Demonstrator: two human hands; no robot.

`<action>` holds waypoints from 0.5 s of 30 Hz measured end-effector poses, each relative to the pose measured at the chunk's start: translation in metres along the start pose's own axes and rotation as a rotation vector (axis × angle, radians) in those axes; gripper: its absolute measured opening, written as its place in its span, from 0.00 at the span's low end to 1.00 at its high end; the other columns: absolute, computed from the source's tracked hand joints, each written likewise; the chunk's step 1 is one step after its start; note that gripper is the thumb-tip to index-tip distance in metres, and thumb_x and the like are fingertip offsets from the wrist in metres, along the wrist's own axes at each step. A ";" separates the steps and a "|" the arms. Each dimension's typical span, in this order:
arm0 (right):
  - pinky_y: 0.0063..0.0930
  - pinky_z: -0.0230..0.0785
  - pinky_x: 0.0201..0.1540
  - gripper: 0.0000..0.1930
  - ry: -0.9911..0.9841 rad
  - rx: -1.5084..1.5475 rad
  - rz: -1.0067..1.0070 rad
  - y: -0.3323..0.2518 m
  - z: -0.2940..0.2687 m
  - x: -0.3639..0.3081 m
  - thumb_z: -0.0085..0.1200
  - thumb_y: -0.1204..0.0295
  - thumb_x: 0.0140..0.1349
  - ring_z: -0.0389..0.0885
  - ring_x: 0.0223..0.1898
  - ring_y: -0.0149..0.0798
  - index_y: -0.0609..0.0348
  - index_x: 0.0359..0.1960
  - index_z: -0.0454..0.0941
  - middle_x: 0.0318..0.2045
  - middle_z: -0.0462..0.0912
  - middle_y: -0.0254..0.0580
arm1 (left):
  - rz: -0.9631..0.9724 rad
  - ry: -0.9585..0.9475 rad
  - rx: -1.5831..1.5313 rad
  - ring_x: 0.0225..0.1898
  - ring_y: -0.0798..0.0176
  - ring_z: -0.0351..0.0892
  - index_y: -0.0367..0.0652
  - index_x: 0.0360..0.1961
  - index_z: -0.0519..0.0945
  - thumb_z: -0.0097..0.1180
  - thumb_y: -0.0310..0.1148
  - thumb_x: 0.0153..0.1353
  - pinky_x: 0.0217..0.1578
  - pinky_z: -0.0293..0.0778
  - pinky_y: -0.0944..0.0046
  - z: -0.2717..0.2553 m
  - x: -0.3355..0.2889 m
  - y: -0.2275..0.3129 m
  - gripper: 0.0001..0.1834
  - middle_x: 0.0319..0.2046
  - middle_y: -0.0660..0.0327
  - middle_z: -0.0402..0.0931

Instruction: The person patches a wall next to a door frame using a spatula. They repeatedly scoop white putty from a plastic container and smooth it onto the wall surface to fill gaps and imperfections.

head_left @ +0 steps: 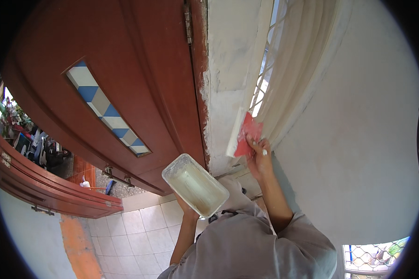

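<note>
My left hand (186, 208) supports a pale rectangular tub (217, 205) from below and the side; most of its fingers are hidden under it. Whitish paste coats the inside of the tub. Held in my right hand (261, 160) is a red putty spreader (250, 133), pinched between thumb and fingers. White putty lies along the spreader's left edge. The blade is close to the narrow pale wall strip (228, 65) beside the door frame; whether it touches cannot be made out. Rough white filler marks the strip's border with the frame.
A reddish-brown door (144, 60) with a patterned glass panel (106, 109) and a metal handle (118, 177) stands at the left. Beige curtains (295, 60) hang by a barred window. A plain wall (363, 130) rises at the right, above light floor tiles (139, 232) lower left.
</note>
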State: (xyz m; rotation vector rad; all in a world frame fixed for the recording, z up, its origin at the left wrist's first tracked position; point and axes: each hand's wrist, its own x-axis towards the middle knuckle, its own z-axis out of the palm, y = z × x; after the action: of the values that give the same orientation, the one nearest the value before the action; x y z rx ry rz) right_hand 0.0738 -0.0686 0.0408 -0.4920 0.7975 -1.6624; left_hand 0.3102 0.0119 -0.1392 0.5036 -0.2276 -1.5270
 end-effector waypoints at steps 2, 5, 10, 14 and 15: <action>0.30 0.76 0.58 0.16 -0.063 -0.118 -0.191 -0.008 0.012 0.031 0.62 0.80 0.67 0.84 0.52 0.33 0.64 0.55 0.74 0.50 0.85 0.43 | 0.018 -0.026 -0.003 0.62 0.55 0.76 0.48 0.70 0.69 0.37 0.61 0.77 0.63 0.76 0.50 0.007 0.015 0.004 0.34 0.63 0.60 0.75; 0.30 0.76 0.58 0.17 -0.112 -0.282 -0.453 -0.021 0.030 0.079 0.64 0.80 0.66 0.84 0.50 0.32 0.65 0.54 0.74 0.49 0.85 0.43 | 0.029 -0.054 -0.008 0.62 0.55 0.77 0.48 0.70 0.69 0.38 0.60 0.77 0.62 0.77 0.50 0.015 0.045 -0.001 0.33 0.62 0.59 0.76; 0.25 0.73 0.54 0.20 -0.095 -0.353 -0.654 -0.037 0.081 0.129 0.69 0.74 0.65 0.81 0.47 0.30 0.67 0.53 0.74 0.46 0.84 0.40 | 0.032 -0.060 -0.018 0.60 0.53 0.79 0.48 0.70 0.69 0.39 0.58 0.77 0.60 0.78 0.49 0.026 0.094 -0.022 0.32 0.62 0.58 0.76; 0.23 0.72 0.50 0.18 -0.142 -0.429 -0.806 -0.050 0.121 0.152 0.70 0.73 0.64 0.79 0.43 0.27 0.64 0.50 0.74 0.42 0.83 0.39 | 0.052 -0.050 -0.029 0.59 0.52 0.80 0.47 0.70 0.69 0.41 0.57 0.77 0.59 0.80 0.48 0.038 0.122 -0.032 0.31 0.62 0.56 0.77; 0.22 0.72 0.49 0.17 -0.186 -0.384 -0.818 -0.052 0.123 0.164 0.70 0.73 0.64 0.78 0.42 0.26 0.64 0.48 0.75 0.40 0.83 0.39 | 0.058 -0.049 -0.033 0.59 0.52 0.80 0.47 0.70 0.69 0.41 0.56 0.77 0.58 0.80 0.48 0.040 0.127 -0.034 0.31 0.62 0.56 0.77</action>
State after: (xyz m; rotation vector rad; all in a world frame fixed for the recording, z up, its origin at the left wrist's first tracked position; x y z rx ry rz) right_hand 0.0845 -0.2520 0.1466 -1.3592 0.8312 -2.1545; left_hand 0.2684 -0.1187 -0.1410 0.4306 -0.2523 -1.4847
